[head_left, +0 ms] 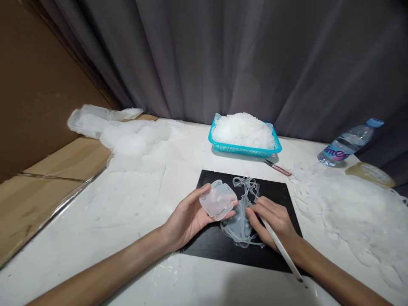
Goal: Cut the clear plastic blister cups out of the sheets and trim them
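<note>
In my left hand (194, 212) is a translucent, rounded-square plastic or silicone piece (218, 199) with small holes and slots near its edge. The thumb presses its upper left rim while fingers support it from below. My right hand (272, 221) is closed around a slim white pen-like tool (280, 248), whose back end points toward me; its working tip is hidden by the fingers. Those fingertips are close to a tangle of clear trimmed strips (244, 212) on a black mat (210, 250). Whether they touch the strips I cannot tell.
A blue basket (245, 149) heaped with translucent pieces stands behind the mat. A pink-handled knife-like tool (278, 168) lies nearby. To the right are a water bottle (350, 144), a tape roll (369, 174) and scrap strips (357, 212). Stacked translucent sheets (134, 140) and cardboard (73, 159) are left.
</note>
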Action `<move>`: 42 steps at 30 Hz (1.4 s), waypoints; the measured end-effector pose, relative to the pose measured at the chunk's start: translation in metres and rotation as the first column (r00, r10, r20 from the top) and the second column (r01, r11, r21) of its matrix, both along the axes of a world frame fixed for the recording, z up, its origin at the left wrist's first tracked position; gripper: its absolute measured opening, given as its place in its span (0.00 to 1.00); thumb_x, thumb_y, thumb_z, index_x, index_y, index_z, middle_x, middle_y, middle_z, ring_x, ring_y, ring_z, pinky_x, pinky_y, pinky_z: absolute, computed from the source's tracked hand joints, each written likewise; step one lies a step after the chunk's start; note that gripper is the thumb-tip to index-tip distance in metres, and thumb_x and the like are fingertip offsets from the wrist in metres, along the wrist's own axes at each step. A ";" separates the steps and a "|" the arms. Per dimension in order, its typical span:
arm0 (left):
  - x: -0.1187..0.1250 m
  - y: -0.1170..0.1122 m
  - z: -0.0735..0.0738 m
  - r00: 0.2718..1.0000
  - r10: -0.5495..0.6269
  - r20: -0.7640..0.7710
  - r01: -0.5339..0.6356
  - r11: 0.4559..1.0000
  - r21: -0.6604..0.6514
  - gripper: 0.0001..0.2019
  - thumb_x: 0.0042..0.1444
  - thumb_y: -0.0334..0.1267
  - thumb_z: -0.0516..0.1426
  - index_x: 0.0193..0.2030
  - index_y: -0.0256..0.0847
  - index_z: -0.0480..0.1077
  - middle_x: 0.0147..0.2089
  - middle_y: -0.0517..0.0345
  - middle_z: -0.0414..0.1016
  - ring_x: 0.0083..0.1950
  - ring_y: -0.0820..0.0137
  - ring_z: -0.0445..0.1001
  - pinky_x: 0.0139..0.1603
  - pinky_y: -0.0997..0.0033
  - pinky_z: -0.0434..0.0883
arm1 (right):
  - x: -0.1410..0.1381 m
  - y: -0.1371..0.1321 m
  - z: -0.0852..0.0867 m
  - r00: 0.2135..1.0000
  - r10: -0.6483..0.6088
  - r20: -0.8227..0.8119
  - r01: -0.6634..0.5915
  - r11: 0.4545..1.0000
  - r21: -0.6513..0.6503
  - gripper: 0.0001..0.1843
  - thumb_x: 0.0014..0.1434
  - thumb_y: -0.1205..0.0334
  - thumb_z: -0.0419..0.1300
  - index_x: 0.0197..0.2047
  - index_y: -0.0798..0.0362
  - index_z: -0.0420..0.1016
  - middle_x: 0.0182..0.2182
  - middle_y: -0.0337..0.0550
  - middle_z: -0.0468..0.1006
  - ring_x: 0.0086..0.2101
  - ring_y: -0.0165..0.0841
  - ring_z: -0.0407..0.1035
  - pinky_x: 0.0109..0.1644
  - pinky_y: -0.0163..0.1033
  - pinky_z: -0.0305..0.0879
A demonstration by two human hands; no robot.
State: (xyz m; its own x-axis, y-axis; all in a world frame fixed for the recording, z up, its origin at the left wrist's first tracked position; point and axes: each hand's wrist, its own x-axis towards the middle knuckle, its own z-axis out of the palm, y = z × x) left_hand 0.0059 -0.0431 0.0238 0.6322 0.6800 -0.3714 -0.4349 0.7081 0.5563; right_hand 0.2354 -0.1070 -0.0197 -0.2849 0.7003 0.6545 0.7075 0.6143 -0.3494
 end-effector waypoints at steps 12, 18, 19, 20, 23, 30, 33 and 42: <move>0.000 0.000 -0.008 0.995 0.015 -0.096 0.003 0.982 0.189 0.08 0.71 0.38 0.57 0.43 0.37 0.74 0.51 0.45 0.83 0.58 0.52 0.81 0.63 0.53 0.76 | 0.000 0.001 -0.001 0.999 -0.012 -0.031 0.011 1.000 -0.014 0.11 0.69 0.74 0.57 0.34 0.52 0.70 0.26 0.40 0.70 0.28 0.31 0.64 0.33 0.38 0.64; 0.001 -0.005 -0.007 0.985 -0.084 -0.152 0.123 0.957 0.262 0.10 0.72 0.39 0.56 0.51 0.38 0.76 0.56 0.44 0.80 0.59 0.55 0.79 0.62 0.55 0.75 | 0.001 0.002 0.003 0.994 0.014 -0.113 -0.026 0.994 -0.104 0.05 0.70 0.69 0.58 0.41 0.53 0.74 0.29 0.39 0.69 0.29 0.31 0.66 0.35 0.37 0.65; 0.002 -0.006 -0.006 0.984 -0.107 -0.140 0.140 0.958 0.251 0.11 0.72 0.40 0.55 0.52 0.38 0.76 0.57 0.44 0.80 0.59 0.55 0.79 0.62 0.54 0.75 | 0.001 0.002 0.003 0.993 0.024 -0.113 -0.037 0.993 -0.112 0.04 0.70 0.68 0.59 0.42 0.53 0.74 0.28 0.39 0.69 0.29 0.31 0.66 0.35 0.37 0.65; 0.002 -0.007 -0.006 0.984 -0.128 -0.123 0.155 0.959 0.238 0.13 0.73 0.42 0.54 0.53 0.38 0.76 0.57 0.43 0.80 0.59 0.54 0.80 0.63 0.53 0.74 | 0.001 0.002 0.003 0.993 0.033 -0.117 -0.046 0.992 -0.114 0.03 0.70 0.68 0.59 0.43 0.53 0.74 0.29 0.39 0.68 0.29 0.31 0.66 0.34 0.37 0.65; 0.003 -0.007 -0.005 0.985 -0.155 -0.074 0.167 0.965 0.201 0.17 0.73 0.45 0.53 0.56 0.38 0.77 0.56 0.41 0.81 0.59 0.52 0.80 0.63 0.50 0.74 | 0.001 0.002 0.002 0.991 0.041 -0.131 -0.055 0.993 -0.105 0.03 0.70 0.69 0.59 0.43 0.53 0.74 0.29 0.39 0.68 0.29 0.31 0.65 0.33 0.36 0.65; 0.003 -0.007 -0.007 0.973 -0.127 -0.194 0.173 0.955 0.241 0.12 0.67 0.40 0.62 0.54 0.39 0.77 0.58 0.43 0.80 0.60 0.52 0.79 0.63 0.51 0.74 | 0.004 0.001 -0.002 0.985 -0.018 -0.172 -0.006 0.990 -0.140 0.06 0.70 0.71 0.58 0.41 0.52 0.72 0.30 0.38 0.68 0.29 0.29 0.64 0.35 0.36 0.63; 0.003 -0.007 -0.008 0.967 -0.087 -0.238 0.148 0.956 0.253 0.11 0.64 0.37 0.65 0.52 0.38 0.76 0.54 0.44 0.82 0.56 0.55 0.81 0.62 0.51 0.76 | 0.005 0.001 -0.002 0.983 -0.017 -0.185 -0.014 0.986 -0.166 0.06 0.70 0.72 0.57 0.41 0.52 0.72 0.30 0.39 0.69 0.30 0.29 0.65 0.36 0.36 0.63; 0.004 -0.005 -0.007 0.971 -0.103 -0.214 0.157 0.956 0.250 0.12 0.67 0.35 0.62 0.56 0.38 0.77 0.55 0.44 0.82 0.56 0.57 0.82 0.62 0.56 0.77 | 0.005 0.001 0.001 0.985 0.021 -0.172 -0.048 0.986 -0.159 0.07 0.68 0.73 0.55 0.42 0.52 0.72 0.30 0.39 0.69 0.30 0.31 0.65 0.35 0.37 0.63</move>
State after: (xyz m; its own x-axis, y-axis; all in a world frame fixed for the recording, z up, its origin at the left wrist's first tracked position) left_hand 0.0101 -0.0480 0.0165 0.6542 0.6869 -0.3165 -0.2118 0.5681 0.7952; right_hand 0.2406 -0.1064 -0.0185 -0.2058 0.7927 0.5738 0.6091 0.5627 -0.5589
